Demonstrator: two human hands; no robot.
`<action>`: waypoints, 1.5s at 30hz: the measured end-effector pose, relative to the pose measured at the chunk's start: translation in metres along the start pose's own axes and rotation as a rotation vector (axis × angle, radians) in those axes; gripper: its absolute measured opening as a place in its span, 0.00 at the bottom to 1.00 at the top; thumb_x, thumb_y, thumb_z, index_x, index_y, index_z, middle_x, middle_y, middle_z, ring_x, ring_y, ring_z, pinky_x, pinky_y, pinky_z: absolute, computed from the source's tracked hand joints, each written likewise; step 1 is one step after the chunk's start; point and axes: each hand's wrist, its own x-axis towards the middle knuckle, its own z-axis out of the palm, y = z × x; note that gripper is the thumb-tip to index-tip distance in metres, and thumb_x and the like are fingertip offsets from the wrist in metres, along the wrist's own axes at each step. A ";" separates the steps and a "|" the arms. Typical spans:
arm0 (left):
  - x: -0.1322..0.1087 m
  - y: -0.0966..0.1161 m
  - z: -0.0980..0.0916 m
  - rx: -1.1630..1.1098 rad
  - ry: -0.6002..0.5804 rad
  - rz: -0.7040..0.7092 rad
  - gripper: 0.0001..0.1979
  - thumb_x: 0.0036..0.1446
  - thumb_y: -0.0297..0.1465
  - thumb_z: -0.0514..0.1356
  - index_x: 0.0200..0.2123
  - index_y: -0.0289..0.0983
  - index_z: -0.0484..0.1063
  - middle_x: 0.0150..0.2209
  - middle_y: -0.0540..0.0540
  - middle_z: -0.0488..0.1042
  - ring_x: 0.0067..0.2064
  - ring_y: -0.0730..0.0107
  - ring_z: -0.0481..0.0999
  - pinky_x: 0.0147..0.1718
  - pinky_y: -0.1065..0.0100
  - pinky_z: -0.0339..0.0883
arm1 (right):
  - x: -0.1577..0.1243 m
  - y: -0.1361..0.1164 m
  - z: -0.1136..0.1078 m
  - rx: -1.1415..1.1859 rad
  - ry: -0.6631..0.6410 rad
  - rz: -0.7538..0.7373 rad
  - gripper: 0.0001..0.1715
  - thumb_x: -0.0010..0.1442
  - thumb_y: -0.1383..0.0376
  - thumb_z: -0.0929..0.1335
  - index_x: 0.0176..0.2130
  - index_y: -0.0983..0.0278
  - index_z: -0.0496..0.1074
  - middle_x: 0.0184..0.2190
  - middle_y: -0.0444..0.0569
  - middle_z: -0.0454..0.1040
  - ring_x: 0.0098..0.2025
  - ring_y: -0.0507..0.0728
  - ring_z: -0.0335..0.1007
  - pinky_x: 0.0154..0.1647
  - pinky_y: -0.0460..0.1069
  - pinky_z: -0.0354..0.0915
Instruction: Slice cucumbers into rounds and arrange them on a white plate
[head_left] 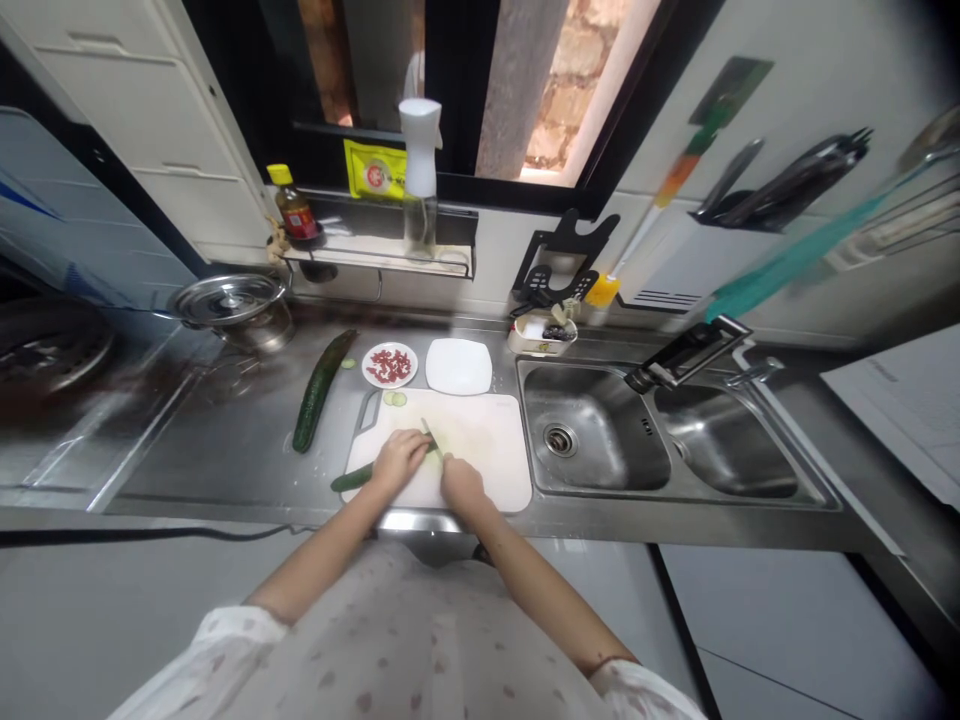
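My left hand is closed over a cucumber that lies across the white cutting board, its end sticking out to the left. In my right hand is a knife, its blade at the cucumber's right end, close to my left fingertips. A few pale cucumber slices rest at the board's top left. Behind the board stand a plate of chopped red pieces and a white square plate. A second, whole cucumber lies on the counter to the left.
A double sink with a black faucet is set in the counter at the right. A lidded steel pot stands at the back left. Above hangs a shelf with a sauce bottle and a spray bottle.
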 end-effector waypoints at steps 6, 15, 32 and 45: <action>-0.001 -0.002 0.001 0.010 0.004 0.004 0.09 0.61 0.29 0.56 0.41 0.40 0.76 0.41 0.46 0.76 0.44 0.65 0.71 0.44 0.63 0.66 | 0.017 -0.011 -0.009 0.045 0.029 -0.011 0.18 0.63 0.74 0.58 0.51 0.68 0.67 0.44 0.59 0.75 0.48 0.58 0.73 0.44 0.49 0.65; 0.000 0.000 -0.001 0.011 0.003 0.005 0.09 0.61 0.30 0.56 0.41 0.41 0.76 0.41 0.46 0.76 0.43 0.65 0.71 0.44 0.62 0.66 | 0.016 -0.009 -0.007 0.049 0.043 -0.023 0.18 0.63 0.74 0.58 0.51 0.69 0.67 0.43 0.58 0.76 0.49 0.57 0.73 0.45 0.47 0.64; -0.001 -0.003 0.002 0.005 0.009 0.007 0.09 0.61 0.29 0.56 0.41 0.40 0.76 0.40 0.46 0.76 0.43 0.65 0.71 0.44 0.63 0.66 | -0.022 0.009 0.007 0.010 -0.018 0.022 0.18 0.62 0.76 0.58 0.50 0.67 0.66 0.43 0.59 0.74 0.47 0.58 0.73 0.43 0.49 0.64; -0.001 -0.002 0.001 0.014 0.001 -0.014 0.09 0.61 0.30 0.56 0.41 0.41 0.76 0.39 0.46 0.76 0.42 0.64 0.72 0.43 0.62 0.66 | -0.038 0.031 -0.002 0.022 -0.036 0.038 0.16 0.63 0.71 0.58 0.48 0.67 0.69 0.42 0.58 0.75 0.44 0.59 0.73 0.37 0.48 0.63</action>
